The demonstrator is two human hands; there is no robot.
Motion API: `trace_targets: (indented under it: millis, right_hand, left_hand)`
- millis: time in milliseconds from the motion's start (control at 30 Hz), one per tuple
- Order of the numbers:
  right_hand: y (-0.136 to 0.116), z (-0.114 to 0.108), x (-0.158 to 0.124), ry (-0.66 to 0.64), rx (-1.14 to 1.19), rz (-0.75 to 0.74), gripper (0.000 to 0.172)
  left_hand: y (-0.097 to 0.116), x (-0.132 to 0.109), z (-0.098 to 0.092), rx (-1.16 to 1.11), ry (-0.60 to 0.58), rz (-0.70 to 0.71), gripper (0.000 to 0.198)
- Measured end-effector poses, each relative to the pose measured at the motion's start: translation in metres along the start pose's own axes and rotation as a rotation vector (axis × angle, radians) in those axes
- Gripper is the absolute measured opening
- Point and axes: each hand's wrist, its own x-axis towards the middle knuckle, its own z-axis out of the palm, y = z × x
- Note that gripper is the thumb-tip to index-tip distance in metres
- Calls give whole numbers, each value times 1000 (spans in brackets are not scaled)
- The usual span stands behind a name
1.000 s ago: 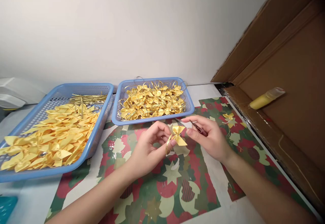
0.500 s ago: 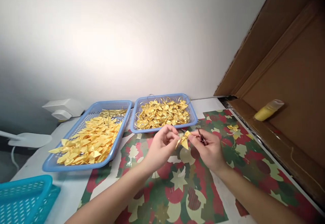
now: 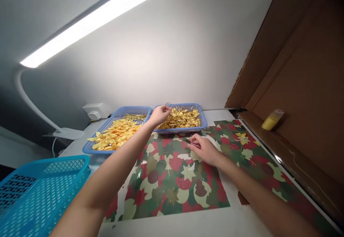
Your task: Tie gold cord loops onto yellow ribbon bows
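My left hand point(image 3: 160, 114) reaches over the left rim of the farther blue basket point(image 3: 182, 131), fingertips pinched together. Whether anything is between them I cannot make out. That basket is heaped with yellow ribbon bows point(image 3: 185, 118) with thin gold ties. Lower and to the right, my right hand point(image 3: 206, 150) is closed around a small slim tool point(image 3: 194, 144) with a dark tip and reddish handle. The tool points left above the camouflage-like patterned mat point(image 3: 172, 196). A thin wire loop point(image 3: 166, 157) lies on the mat.
At left, another blue basket point(image 3: 88, 147) holds yellow folded ribbon pieces point(image 3: 115, 135) and gold ties point(image 3: 135, 117). A teal basket point(image 3: 64, 172) stands nearer. A lamp point(image 3: 102, 18) hangs above. Yellow bows point(image 3: 242, 136) and a yellow tube point(image 3: 272, 120) are at right, beside cardboard point(image 3: 301, 68).
The yellow bow is no longer between my hands. My left hand has gone forward to the farther basket; my right hand keeps the tool. The view has tilted up, bringing the lamp in.
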Motion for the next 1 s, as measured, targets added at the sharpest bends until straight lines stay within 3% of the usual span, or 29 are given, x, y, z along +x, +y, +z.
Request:
trace_targets:
  millis: [133,267,367,467,600,700,800,900,1000]
  right_hand:
    - [5,17,-16,-110,-319,-45,10]
    - [20,27,-25,-15,-402,-229,9]
    - [29,29,-26,62,-412,-272,11]
    - [34,31,-25,117,-423,-289,11]
    - [41,31,-23,181,-392,-270,11]
    - [47,30,-20,210,-359,-243,10]
    - [50,28,-18,237,-346,-209,11]
    - [48,25,-17,256,-349,-186,13]
    - [40,27,-18,288,-366,-155,15]
  left_hand:
    - [10,9,23,6,-13,14,21]
    - [40,15,63,81,-78,70,18]
    - [56,17,84,202,-61,96,9]
    - [65,13,84,300,56,180,11]
    - [66,-6,55,374,194,303,20]
    - [49,-40,26,440,247,478,19]
    - [13,-89,6,467,147,573,14]
    - [-30,-139,-1,433,45,533,14]
    - [-64,-170,4,370,96,473,19]
